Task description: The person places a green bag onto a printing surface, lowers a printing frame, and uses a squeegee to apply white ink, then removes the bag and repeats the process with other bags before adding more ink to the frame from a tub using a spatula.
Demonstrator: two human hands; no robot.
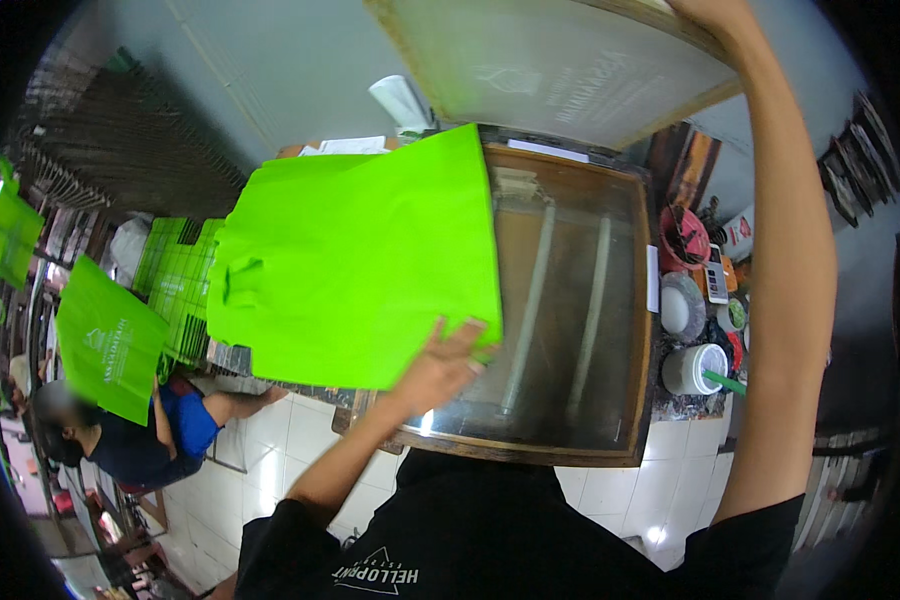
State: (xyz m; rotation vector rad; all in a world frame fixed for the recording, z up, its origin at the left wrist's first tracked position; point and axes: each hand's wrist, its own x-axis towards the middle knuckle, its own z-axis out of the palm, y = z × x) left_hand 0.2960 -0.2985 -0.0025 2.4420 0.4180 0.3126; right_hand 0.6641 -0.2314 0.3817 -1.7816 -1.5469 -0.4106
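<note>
A bright green fabric bag (pixel 360 260) lies flat, its right part over the left side of a wood-framed glass board (pixel 570 330). At the bag's near right corner is my left hand (pixel 438 368), a bit of green showing between its fingers. With my right arm raised, my right hand (pixel 715 14) grips the upper edge of a printing screen (pixel 530 65), which is tilted up behind the board. Pale lettering and a design show on its mesh. The top of the picture cuts off part of that hand. Two light strips run beneath the glass.
Right of the board stand a white tub (pixel 692 370) with a green handle, a red basket (pixel 682 238) and a phone (pixel 716 275). A white roll (pixel 398 102) is behind the bag. At left, a seated person (pixel 150 445) holds a printed green bag (pixel 110 340) beside racks.
</note>
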